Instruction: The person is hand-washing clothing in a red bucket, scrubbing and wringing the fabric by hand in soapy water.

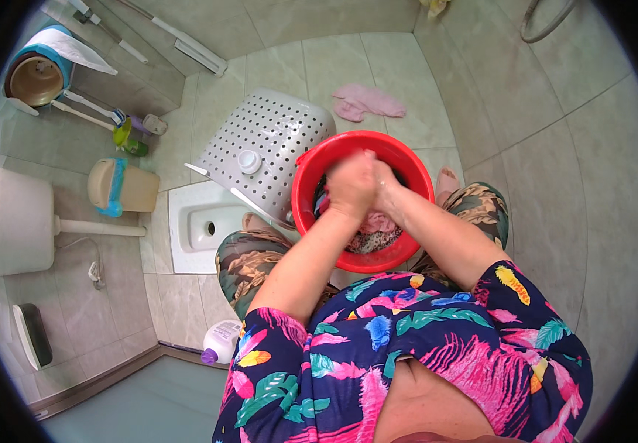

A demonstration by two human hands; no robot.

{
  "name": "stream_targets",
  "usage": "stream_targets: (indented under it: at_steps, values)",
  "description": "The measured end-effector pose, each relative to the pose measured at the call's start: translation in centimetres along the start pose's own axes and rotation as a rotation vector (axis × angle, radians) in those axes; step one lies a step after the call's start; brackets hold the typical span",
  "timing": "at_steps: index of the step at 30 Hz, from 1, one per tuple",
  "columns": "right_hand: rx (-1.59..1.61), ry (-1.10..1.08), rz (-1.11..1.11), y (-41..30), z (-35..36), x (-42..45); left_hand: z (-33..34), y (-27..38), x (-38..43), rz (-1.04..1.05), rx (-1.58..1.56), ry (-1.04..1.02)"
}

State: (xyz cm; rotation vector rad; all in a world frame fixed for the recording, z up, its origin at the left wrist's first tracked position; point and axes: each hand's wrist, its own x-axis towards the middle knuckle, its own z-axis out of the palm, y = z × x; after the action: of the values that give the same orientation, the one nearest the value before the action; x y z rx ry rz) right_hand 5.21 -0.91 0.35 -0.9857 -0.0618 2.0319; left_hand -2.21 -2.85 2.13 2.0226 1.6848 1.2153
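A red plastic bucket [423,166] stands between my knees with wet clothes in it, among them a pink cloth [377,222] and a black-and-white patterned cloth [371,242]. My left hand [351,180] and my right hand [384,180] are pressed together over the bucket's middle, the first one blurred. Which arm is which follows from the shoulders at either side of the view. Whether cloth lies between the palms is hidden. Beyond the bucket a pink garment [366,102] lies crumpled on the floor tiles.
Left of the bucket is a grey perforated plastic stool [288,119] bearing a white cap [249,161]. Behind it lies a squat toilet [189,227]. A beige bin [142,185] stands by the left wall. A white bottle with purple cap [224,338] is near my left elbow.
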Motion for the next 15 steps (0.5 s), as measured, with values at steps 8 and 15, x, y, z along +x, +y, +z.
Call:
stream_targets:
  at_steps: [8, 15]
  values:
    - [-0.362, 0.002, 0.121, 0.3, -0.5, -0.9, 0.2, -4.3, 1.2, -0.305, -0.001, -0.111]
    - [-0.111, -0.17, -0.108, -6.8, -4.4, 1.4, -3.1, -2.0, 2.7, -0.478, -0.398, -0.836]
